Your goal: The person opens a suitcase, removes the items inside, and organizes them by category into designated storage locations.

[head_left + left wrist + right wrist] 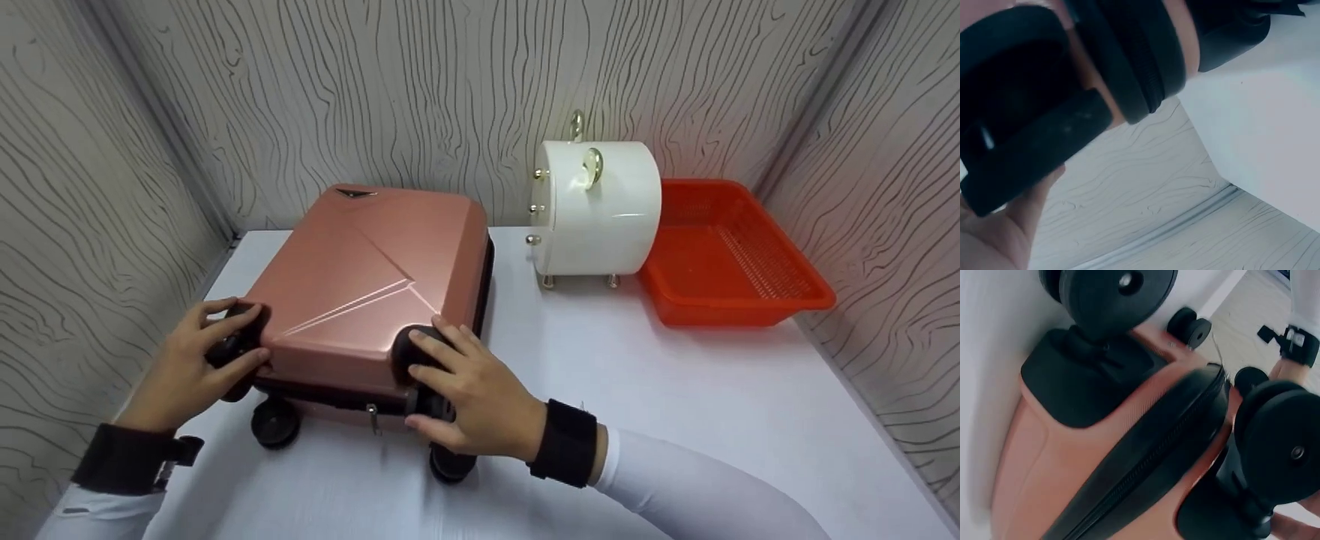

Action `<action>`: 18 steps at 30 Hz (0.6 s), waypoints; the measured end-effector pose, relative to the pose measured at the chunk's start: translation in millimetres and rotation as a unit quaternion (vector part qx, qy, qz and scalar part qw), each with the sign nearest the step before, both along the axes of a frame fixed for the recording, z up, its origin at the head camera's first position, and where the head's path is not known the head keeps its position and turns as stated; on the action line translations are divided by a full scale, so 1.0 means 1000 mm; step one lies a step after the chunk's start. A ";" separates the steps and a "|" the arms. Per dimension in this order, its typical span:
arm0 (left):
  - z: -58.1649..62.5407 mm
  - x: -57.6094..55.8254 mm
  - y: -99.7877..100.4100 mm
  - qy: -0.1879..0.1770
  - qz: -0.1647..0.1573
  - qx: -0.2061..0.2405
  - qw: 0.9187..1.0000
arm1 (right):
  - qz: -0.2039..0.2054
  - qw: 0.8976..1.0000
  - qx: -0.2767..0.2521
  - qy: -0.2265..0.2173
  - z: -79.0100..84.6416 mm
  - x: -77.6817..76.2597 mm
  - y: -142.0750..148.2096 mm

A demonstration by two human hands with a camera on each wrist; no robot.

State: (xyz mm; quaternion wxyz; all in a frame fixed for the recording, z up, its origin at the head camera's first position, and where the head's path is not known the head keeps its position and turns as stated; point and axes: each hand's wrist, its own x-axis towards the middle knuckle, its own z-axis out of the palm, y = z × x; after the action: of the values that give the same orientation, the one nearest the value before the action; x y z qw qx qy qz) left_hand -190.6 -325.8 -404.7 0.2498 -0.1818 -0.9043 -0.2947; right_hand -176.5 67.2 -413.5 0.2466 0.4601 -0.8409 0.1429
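Observation:
A pink hard-shell suitcase (pixel 360 262) lies flat on the table, its wheeled end towards me. My left hand (pixel 184 367) grips the upper left wheel, fingers over it and thumb along its near side. That black wheel (pixel 1022 152) fills much of the left wrist view, part of the hand behind it. My right hand (pixel 487 390) holds the upper right wheel (pixel 1286 444), with fingers across its black corner mount and thumb below. Beneath sit the lower left wheel (pixel 275 422) and lower right wheel (pixel 452 463). A zipper pull (pixel 373 418) hangs between the wheels.
To the suitcase's right stands a white cylindrical container (pixel 607 217) with gold handles, knobs and feet. An orange-red plastic basket (pixel 720 304) sits beside it at the far right. Wood-grain patterned panels (pixel 420 90) enclose the white table (pixel 637 375) at the back and sides.

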 end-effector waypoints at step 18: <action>0.003 0.003 0.107 0.036 0.080 -0.041 0.995 | -0.056 0.987 -0.051 -0.142 0.027 -0.083 0.074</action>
State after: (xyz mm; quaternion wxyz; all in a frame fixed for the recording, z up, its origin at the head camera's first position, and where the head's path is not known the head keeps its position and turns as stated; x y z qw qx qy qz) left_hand -187.9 -219.1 -402.2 0.2976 -0.1297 -0.9175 -0.2296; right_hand -259.2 141.1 -387.0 0.1554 0.3744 -0.8833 0.2357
